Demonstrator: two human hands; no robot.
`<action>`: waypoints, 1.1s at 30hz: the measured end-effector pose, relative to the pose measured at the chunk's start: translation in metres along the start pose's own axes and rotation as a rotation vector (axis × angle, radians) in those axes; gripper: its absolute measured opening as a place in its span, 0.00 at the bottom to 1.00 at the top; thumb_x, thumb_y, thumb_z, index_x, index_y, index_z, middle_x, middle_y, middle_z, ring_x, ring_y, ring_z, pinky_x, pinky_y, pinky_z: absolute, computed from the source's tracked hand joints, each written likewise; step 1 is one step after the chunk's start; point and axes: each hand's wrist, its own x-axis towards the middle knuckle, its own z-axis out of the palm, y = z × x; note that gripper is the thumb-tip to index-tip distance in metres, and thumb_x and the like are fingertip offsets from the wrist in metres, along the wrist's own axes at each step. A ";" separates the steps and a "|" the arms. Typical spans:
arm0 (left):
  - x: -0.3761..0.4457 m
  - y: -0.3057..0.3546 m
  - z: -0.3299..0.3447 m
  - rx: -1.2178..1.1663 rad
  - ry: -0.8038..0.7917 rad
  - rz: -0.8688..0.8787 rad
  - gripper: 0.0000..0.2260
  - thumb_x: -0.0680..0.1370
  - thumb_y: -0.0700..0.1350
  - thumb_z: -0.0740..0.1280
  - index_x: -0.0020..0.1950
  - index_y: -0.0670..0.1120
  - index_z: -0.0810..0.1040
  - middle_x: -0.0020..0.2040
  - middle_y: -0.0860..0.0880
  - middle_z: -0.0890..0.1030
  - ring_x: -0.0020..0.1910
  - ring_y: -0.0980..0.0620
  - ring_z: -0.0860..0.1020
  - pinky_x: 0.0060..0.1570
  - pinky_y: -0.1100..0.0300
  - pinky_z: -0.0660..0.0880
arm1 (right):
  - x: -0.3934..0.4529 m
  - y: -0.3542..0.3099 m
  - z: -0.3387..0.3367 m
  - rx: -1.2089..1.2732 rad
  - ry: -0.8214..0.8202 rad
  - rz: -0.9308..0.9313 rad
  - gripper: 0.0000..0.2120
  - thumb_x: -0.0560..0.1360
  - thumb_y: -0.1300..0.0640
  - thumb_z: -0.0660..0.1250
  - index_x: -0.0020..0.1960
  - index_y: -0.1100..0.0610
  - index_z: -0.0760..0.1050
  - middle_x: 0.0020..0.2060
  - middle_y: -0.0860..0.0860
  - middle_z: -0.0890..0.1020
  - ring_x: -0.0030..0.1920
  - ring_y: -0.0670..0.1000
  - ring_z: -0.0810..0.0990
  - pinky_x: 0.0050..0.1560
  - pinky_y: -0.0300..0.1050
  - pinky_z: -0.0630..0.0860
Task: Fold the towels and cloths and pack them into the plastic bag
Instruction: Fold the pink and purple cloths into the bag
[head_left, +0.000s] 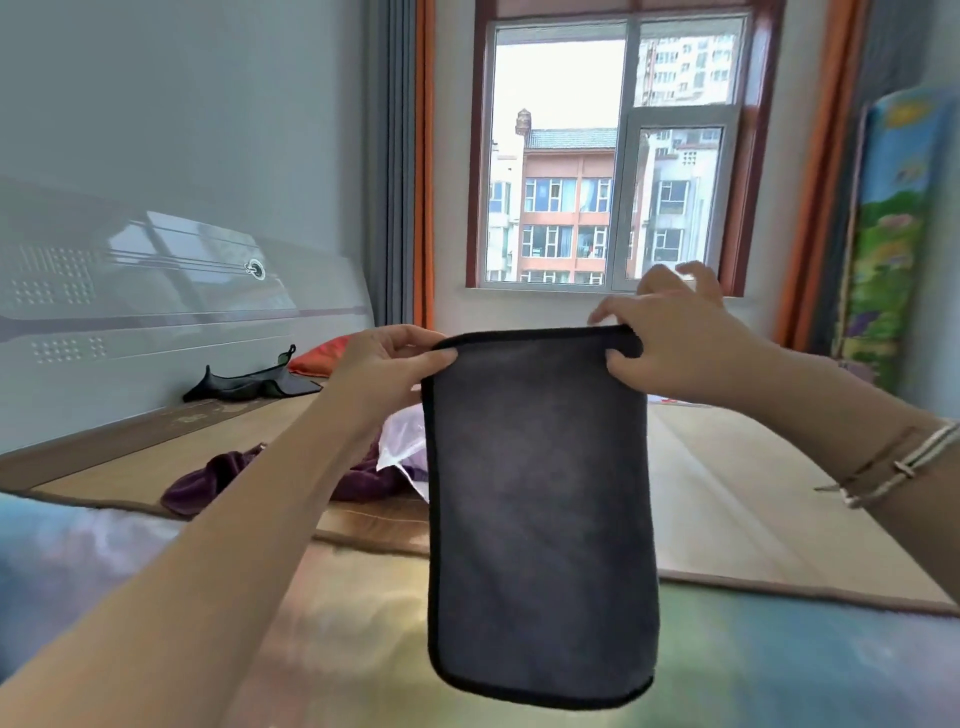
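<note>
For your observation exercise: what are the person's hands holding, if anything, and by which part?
Both hands hold the grey towel by its top edge: left hand pinches the left corner, right hand the right corner.

A: grey towel (540, 509) hides most of plastic bag (402, 447), only a white corner shows.
B: purple cloth (228, 480) partly behind left forearm. Both elbows cut off by the frame.

A dark grey towel (540, 514) with black edging hangs upright, doubled over, pinched at its top corners. At its 9 o'clock, a crumpled purple cloth (228, 475) lies on the bed beside a translucent plastic bag (405, 447)
</note>
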 end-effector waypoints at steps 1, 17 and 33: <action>0.003 -0.001 0.006 0.024 -0.007 -0.007 0.04 0.74 0.37 0.71 0.48 0.43 0.81 0.41 0.48 0.84 0.41 0.53 0.81 0.38 0.64 0.77 | 0.000 0.005 0.000 -0.063 -0.059 0.020 0.15 0.74 0.48 0.62 0.59 0.48 0.74 0.37 0.45 0.73 0.57 0.47 0.66 0.70 0.57 0.48; 0.129 -0.063 0.204 0.290 -0.457 -0.285 0.05 0.78 0.40 0.68 0.47 0.44 0.72 0.49 0.42 0.78 0.40 0.44 0.84 0.45 0.57 0.82 | -0.021 0.182 0.056 0.482 -0.526 0.772 0.04 0.77 0.64 0.65 0.51 0.60 0.74 0.42 0.60 0.84 0.34 0.54 0.85 0.40 0.47 0.82; 0.126 -0.191 0.278 0.457 -0.449 0.083 0.06 0.71 0.40 0.73 0.42 0.48 0.77 0.44 0.51 0.82 0.41 0.54 0.80 0.41 0.62 0.75 | -0.137 0.222 0.145 -0.118 -0.095 0.282 0.17 0.65 0.66 0.72 0.52 0.54 0.77 0.38 0.53 0.80 0.41 0.57 0.79 0.42 0.50 0.77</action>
